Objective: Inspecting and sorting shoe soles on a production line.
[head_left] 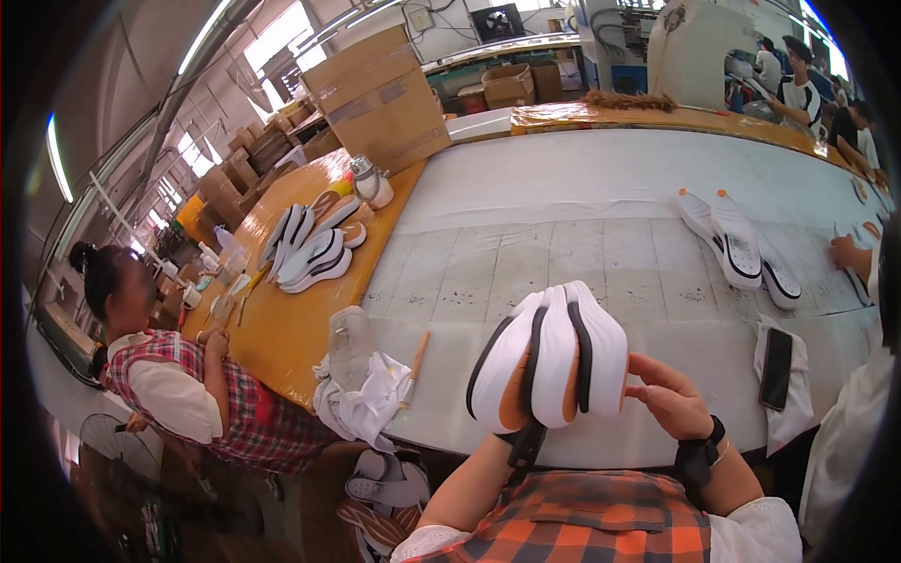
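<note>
White soles (pixel 558 361) | long axis fore-aft, narrow ends fwd | R fingers (pixel 654 370) apart @ edge | L (hidden): can't tell

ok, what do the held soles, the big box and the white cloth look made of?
Soles: probably moulded foam, matte white with smooth, rounded sidewalls; the black and orange parts could be rubber, can't confirm.
Box: cardboard, dull brown, with flat panels and flap edges.
Cloth: woven or knit fabric, likely cotton, matte and softly crumpled; fibre can't be told.
</note>
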Demonstrator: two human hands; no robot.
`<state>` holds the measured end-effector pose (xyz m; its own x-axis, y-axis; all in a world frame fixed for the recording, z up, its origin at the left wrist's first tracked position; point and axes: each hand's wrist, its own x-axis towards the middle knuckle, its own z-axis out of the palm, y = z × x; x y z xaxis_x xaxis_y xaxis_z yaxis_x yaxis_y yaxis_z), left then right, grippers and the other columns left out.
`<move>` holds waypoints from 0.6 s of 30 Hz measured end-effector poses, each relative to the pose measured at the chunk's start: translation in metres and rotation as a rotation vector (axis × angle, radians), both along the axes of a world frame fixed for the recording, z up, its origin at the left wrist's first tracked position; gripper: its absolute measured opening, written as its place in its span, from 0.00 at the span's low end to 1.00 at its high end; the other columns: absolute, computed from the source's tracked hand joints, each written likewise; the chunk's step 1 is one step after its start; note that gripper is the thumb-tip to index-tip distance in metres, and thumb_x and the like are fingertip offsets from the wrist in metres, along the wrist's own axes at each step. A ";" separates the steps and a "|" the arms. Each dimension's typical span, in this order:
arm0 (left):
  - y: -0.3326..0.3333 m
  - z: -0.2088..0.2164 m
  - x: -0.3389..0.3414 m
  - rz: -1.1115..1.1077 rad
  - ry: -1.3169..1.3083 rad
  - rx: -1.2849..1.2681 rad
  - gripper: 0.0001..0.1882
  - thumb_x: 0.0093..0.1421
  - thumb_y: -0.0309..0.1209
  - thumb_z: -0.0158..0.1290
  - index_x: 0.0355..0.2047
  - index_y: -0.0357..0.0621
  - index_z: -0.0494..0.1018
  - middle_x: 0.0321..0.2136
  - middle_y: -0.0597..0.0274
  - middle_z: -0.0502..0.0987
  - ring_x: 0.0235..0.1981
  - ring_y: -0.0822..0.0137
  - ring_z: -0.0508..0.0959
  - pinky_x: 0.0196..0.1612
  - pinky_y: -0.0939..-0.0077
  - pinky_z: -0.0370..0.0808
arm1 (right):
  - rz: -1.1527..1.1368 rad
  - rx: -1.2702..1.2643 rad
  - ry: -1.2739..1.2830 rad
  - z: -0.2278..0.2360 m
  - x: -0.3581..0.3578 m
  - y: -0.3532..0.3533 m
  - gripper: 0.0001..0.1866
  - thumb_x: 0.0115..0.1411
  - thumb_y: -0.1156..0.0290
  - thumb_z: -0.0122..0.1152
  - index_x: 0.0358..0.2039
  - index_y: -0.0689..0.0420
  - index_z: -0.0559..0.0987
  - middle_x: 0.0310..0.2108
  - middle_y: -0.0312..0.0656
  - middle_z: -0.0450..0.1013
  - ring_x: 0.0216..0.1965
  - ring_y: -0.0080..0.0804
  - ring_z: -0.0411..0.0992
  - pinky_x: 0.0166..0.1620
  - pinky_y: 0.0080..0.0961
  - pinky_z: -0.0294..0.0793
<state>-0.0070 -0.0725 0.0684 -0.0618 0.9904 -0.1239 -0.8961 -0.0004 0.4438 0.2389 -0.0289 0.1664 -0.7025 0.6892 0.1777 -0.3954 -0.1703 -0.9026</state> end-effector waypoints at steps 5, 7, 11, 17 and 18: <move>0.009 0.003 -0.004 -0.044 -0.017 0.051 0.27 0.43 0.36 0.49 0.43 0.32 0.65 0.33 0.50 0.74 0.32 0.58 0.76 0.35 0.66 0.76 | -0.045 -0.223 0.048 -0.015 0.006 0.006 0.30 0.60 0.64 0.46 0.60 0.60 0.52 0.60 0.43 0.52 0.59 0.32 0.53 0.56 0.33 0.58; 0.004 0.000 -0.005 -0.079 -0.013 0.076 0.27 0.42 0.36 0.49 0.43 0.32 0.65 0.33 0.50 0.74 0.31 0.58 0.76 0.35 0.66 0.76 | 0.164 -0.267 0.028 -0.028 0.006 0.004 0.36 0.58 0.59 0.49 0.61 0.59 0.48 0.61 0.42 0.49 0.61 0.32 0.50 0.58 0.31 0.53; 0.007 0.005 -0.010 -0.144 -0.018 0.127 0.28 0.42 0.36 0.49 0.43 0.32 0.66 0.33 0.50 0.74 0.31 0.58 0.76 0.34 0.66 0.76 | 0.147 -0.121 -0.090 -0.045 0.006 -0.020 0.47 0.51 0.56 0.60 0.62 0.57 0.43 0.62 0.41 0.47 0.62 0.30 0.45 0.61 0.29 0.44; 0.017 0.010 -0.026 -0.211 0.401 -0.018 0.26 0.50 0.38 0.51 0.46 0.32 0.64 0.33 0.54 0.74 0.31 0.60 0.76 0.36 0.70 0.74 | -0.033 -0.008 -0.188 -0.029 -0.003 -0.033 0.49 0.48 0.68 0.65 0.62 0.57 0.43 0.61 0.42 0.48 0.61 0.29 0.47 0.60 0.27 0.46; 0.021 0.016 -0.025 -0.117 0.668 -0.139 0.25 0.54 0.37 0.50 0.47 0.31 0.63 0.34 0.55 0.74 0.31 0.61 0.76 0.36 0.72 0.74 | -0.076 0.078 -0.220 -0.022 -0.006 -0.028 0.48 0.49 0.68 0.64 0.62 0.57 0.42 0.61 0.43 0.48 0.61 0.29 0.47 0.60 0.27 0.46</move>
